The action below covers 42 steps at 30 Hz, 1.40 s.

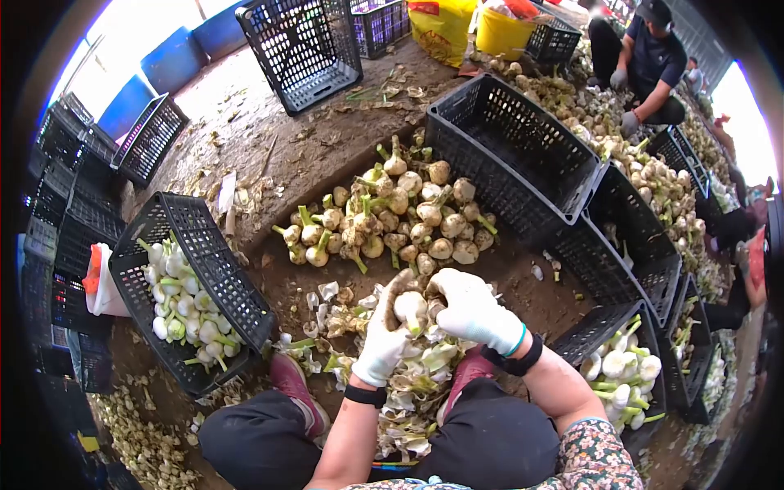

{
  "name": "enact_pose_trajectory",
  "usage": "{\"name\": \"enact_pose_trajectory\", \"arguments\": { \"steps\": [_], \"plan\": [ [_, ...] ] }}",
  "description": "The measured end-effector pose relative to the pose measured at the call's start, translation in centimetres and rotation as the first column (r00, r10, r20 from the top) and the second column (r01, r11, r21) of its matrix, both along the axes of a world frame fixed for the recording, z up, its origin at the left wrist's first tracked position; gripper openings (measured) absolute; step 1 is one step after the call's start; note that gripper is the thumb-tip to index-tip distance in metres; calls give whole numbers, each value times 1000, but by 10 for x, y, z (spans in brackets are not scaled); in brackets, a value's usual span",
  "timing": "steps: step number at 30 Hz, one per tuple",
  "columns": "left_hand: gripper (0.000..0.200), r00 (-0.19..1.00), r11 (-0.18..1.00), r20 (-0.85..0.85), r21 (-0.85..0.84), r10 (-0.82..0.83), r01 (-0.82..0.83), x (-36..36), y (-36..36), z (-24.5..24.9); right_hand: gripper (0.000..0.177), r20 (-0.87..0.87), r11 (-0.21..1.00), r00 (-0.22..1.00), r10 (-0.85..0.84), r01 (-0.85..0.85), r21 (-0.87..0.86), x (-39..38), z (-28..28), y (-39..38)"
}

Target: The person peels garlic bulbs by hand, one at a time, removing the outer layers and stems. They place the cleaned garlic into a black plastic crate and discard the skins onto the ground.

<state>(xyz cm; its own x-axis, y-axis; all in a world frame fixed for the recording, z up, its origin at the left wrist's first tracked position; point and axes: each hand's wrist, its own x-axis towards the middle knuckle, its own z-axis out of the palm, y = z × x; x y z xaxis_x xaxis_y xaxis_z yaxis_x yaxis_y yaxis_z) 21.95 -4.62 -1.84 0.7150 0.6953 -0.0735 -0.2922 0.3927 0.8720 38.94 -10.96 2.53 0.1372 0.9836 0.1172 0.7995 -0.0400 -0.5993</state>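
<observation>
A peeled white garlic bulb (411,309) sits between my two gloved hands, above a heap of loose garlic skins (406,396). My left hand (383,333) is closed around its left side, thumb and fingers soiled at the tips. On the other side, my right hand (476,310) is curled, fingertips at the bulb's right edge; what they pinch is hidden. Just beyond lies a pile of unpeeled garlic bulbs (392,208) with dirty skins and short green stems.
A tilted black crate (233,273) of peeled garlic stands at left, another crate of peeled garlic (625,371) at right. An empty-looking black crate (523,184) borders the pile. Beyond it, a person (653,61) crouches among more garlic. Another crate (302,53) stands upright at the back.
</observation>
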Motion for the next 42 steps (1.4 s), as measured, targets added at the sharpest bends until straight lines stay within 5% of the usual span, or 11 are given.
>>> {"name": "enact_pose_trajectory", "arguments": {
  "steps": [2,6,12,18,22,28,30,32,38,40,42],
  "plan": [
    [81,998,997,-65,-65,27,-31,4,2,15,21,-258,995,961,-98,87,-54,-3,-4,-3],
    [79,995,997,-87,-59,51,-56,-1,5,-1,23,-403,989,909,-101,134,54,-10,2,-4],
    [74,955,957,-295,279,5,81,2,4,3,12,39,996,998,54,-57,63,-7,8,-4],
    [75,976,977,-190,161,-108,139,-3,4,4,18,-82,997,996,46,-41,63,-9,1,2],
    [71,993,999,-117,35,-14,18,0,1,-1,18,-358,991,928,-98,125,52,-11,-14,1],
    [45,891,862,-163,374,424,-342,4,-2,-22,14,-459,973,878,-134,204,107,-21,-21,2],
    [35,902,876,-152,346,405,-335,2,-5,-8,13,-419,968,897,-139,212,134,-19,-22,3],
    [36,943,945,-81,-23,324,-327,0,-3,-1,12,-377,962,915,-146,219,160,-12,-26,4],
    [38,940,898,111,-349,324,-268,-4,5,-21,14,-184,918,920,-346,372,138,8,-70,-3],
    [29,882,859,362,-504,303,-88,-8,8,-12,14,-78,951,948,-309,309,-16,9,-85,-16],
    [30,891,788,207,-573,405,-225,-21,19,-10,21,-130,813,991,38,-106,-573,17,-91,-22]
  ]
}}
